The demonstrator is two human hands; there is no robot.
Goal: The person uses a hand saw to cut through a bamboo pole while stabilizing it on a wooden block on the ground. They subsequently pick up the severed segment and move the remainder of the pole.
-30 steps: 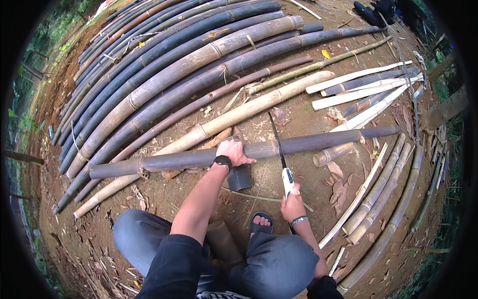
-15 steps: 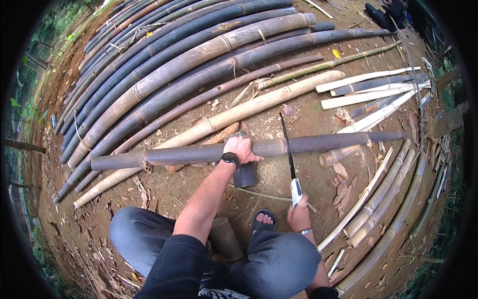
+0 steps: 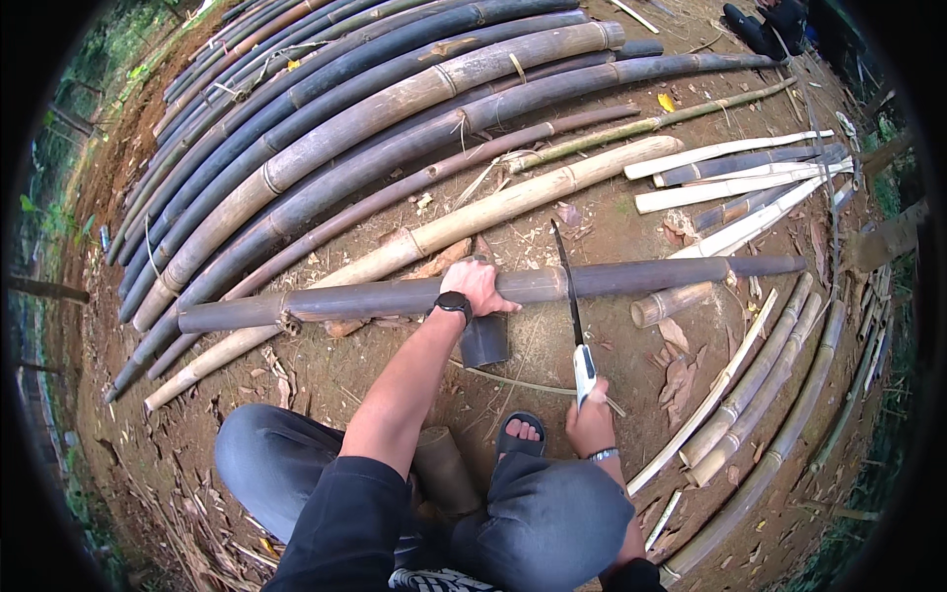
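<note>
A long dark bamboo pole [image 3: 375,302] lies crosswise in front of me. My left hand [image 3: 475,288], a watch on its wrist, is wrapped over the middle of the pole and grips it. Under the pole by that hand is a short dark bamboo piece [image 3: 484,343]. My right hand [image 3: 591,424] is closed round the white-and-black handle of a hand saw [image 3: 584,371]. Its dark blade crosses the pole just right of a node, with the tip past the far side. Whether the teeth have cut into the bamboo I cannot tell.
Many bamboo poles [image 3: 385,107] lie side by side at the far left. A pale pole [image 3: 503,209] passes behind the dark one. Split strips [image 3: 735,187] lie at right, above a short bamboo log [image 3: 671,304]. Several poles [image 3: 755,419] lie near right. A person [image 3: 764,30] is at the far right.
The saw and my right hand have shifted slightly away from me, along the blade's line. My left hand keeps its grip on the pole.
</note>
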